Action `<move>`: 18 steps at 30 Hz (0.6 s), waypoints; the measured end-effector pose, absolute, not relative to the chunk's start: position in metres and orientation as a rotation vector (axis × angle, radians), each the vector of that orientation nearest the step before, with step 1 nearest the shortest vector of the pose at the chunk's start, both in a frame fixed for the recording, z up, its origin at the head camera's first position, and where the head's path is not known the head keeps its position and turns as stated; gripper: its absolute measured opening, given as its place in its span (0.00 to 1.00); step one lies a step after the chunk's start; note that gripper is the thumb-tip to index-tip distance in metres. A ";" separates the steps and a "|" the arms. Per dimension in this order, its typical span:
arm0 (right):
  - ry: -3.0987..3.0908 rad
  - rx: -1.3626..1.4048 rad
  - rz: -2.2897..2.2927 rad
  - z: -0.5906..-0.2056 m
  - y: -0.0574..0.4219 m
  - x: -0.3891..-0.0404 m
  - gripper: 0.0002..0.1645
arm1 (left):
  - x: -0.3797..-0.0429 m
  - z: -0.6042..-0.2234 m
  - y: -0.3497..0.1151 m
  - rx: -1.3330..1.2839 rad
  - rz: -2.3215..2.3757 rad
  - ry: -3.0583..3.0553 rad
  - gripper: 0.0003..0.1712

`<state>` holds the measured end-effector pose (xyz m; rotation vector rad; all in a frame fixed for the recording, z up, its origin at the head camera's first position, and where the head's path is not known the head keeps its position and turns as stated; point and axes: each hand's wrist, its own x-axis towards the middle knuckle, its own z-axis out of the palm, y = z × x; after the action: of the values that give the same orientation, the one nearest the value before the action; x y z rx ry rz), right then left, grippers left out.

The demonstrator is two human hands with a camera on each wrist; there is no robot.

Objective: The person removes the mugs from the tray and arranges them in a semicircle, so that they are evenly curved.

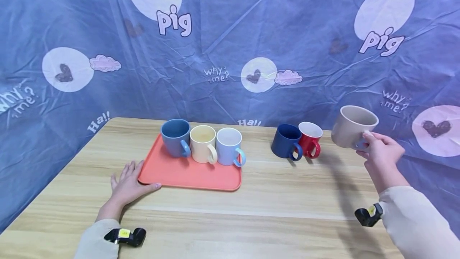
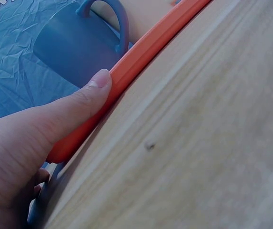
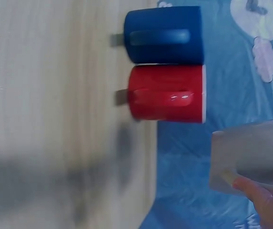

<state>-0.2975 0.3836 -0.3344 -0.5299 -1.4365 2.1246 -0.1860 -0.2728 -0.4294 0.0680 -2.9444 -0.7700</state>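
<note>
A coral-red tray (image 1: pixel 190 175) lies on the table with a teal-blue mug (image 1: pixel 175 139), a cream mug (image 1: pixel 202 145) and a light blue mug (image 1: pixel 228 147) in a row along its back. My left hand (image 1: pixel 130 185) rests at the tray's front left corner, fingers spread along the side. In the left wrist view the thumb (image 2: pixel 86 98) touches the tray's rim. On the right, my right hand (image 1: pixel 382 151) holds a grey mug (image 1: pixel 350 129) by its handle, up off the table. In the right wrist view the mug (image 3: pixel 246 148) is partly cut off.
A dark blue mug (image 1: pixel 285 143) and a red mug (image 1: pixel 310 139) stand side by side near the table's back edge, left of the held mug. Behind the wooden table (image 1: pixel 251 219) hangs a blue printed cloth (image 1: pixel 223 43).
</note>
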 end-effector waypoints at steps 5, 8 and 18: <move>-1.442 -0.464 2.114 -0.402 0.445 -0.339 0.22 | -0.186 -0.429 -0.272 0.063 -0.774 -2.947 0.63; -1.397 -0.425 2.114 -0.422 0.453 -0.346 0.25 | -0.186 -0.428 -0.273 0.060 -0.771 -2.944 0.63; -1.385 -0.490 2.090 -0.428 0.417 -0.326 0.24 | -0.186 -0.429 -0.273 0.054 -0.760 -2.947 0.62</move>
<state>-0.3257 0.4166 -0.4284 -0.4896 -1.3854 2.0904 -0.1862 -0.2734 -0.4294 0.0537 -2.9475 -0.7599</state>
